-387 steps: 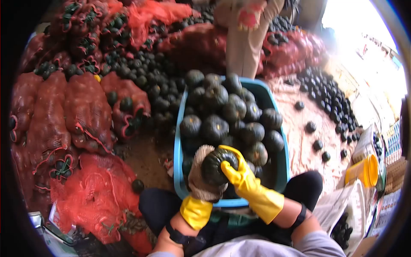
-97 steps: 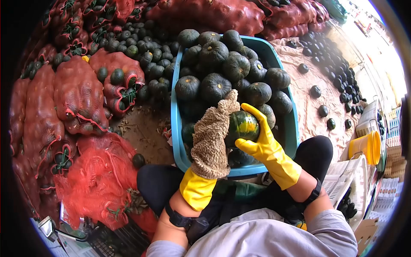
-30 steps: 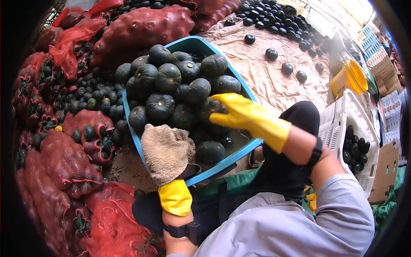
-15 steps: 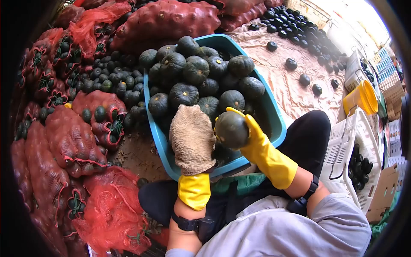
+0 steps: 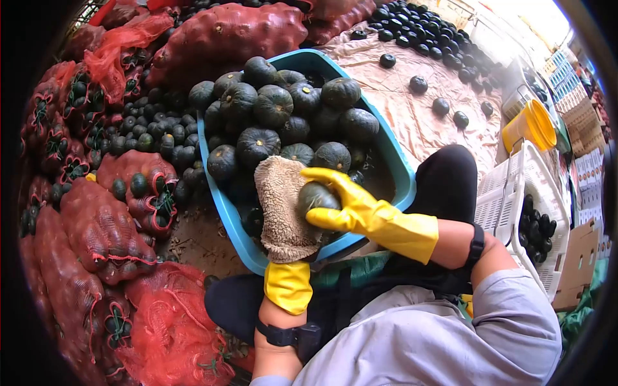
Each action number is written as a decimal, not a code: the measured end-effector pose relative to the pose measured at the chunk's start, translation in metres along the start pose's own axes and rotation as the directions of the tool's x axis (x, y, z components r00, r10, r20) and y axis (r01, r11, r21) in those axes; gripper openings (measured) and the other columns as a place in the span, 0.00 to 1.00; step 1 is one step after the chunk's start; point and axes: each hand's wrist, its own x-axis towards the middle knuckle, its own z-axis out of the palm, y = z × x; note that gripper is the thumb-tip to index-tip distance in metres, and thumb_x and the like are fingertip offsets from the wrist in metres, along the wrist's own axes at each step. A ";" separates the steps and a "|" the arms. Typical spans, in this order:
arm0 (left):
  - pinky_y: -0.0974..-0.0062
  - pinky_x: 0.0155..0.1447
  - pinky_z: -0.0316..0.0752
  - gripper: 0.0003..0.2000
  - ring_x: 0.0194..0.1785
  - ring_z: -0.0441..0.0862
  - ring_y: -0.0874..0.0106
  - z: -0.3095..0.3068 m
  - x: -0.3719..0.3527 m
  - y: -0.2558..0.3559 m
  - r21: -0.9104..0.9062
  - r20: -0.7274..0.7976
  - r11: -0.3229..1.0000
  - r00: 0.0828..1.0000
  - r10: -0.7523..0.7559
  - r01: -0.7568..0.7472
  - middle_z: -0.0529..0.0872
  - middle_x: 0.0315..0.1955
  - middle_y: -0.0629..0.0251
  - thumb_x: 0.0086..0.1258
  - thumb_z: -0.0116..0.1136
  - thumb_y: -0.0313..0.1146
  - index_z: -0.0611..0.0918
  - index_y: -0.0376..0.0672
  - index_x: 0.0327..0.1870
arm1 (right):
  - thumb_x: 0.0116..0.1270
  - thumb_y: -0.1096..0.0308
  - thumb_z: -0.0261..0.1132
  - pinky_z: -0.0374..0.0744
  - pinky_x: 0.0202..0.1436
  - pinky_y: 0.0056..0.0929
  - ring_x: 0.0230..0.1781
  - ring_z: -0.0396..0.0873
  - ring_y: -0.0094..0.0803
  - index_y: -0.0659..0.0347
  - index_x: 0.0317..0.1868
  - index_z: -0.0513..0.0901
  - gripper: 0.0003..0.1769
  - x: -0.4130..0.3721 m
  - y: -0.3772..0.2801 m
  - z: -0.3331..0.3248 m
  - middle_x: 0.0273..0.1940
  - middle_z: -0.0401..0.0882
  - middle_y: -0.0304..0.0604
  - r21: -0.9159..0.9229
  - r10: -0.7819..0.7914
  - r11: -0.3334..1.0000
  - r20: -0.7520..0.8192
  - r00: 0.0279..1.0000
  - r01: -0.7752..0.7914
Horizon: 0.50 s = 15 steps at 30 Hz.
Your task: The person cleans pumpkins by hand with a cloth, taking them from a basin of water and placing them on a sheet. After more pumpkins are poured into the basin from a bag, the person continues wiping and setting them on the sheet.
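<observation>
My right hand (image 5: 351,204), in a long yellow rubber glove, grips a round dark green pumpkin (image 5: 317,198) with fingers over its top and thumb underneath. Its left side rests against the fluffy tan wiping mitt (image 5: 283,209) that covers my left hand (image 5: 288,239); a yellow glove cuff shows below the mitt. The fingers inside the mitt are hidden. Both hands are over the near part of a blue plastic tub (image 5: 407,183), where many more dark green pumpkins (image 5: 257,145) are heaped towards the far side.
Red mesh sacks (image 5: 106,225) crowd the left and back, with loose pumpkins (image 5: 151,132) beside the tub. Dark pumpkins (image 5: 418,85) are spread on a pinkish sheet (image 5: 393,106) at the back right. A white crate (image 5: 502,199) and a yellow bucket (image 5: 529,125) stand right.
My right hand has brought the pumpkin leftward against the mitt and turned, its fingers now lying across the pumpkin's top. The camera view has shifted slightly.
</observation>
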 end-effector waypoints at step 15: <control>0.58 0.61 0.75 0.10 0.56 0.83 0.60 -0.013 0.003 -0.010 -0.726 -0.122 0.688 0.983 -0.135 0.005 0.87 0.44 0.63 0.66 0.61 0.40 0.84 0.51 0.46 | 0.62 0.57 0.80 0.83 0.69 0.51 0.64 0.85 0.58 0.58 0.64 0.86 0.31 -0.007 0.023 -0.088 0.63 0.88 0.55 -0.926 0.461 0.198 -0.201 0.864 -0.321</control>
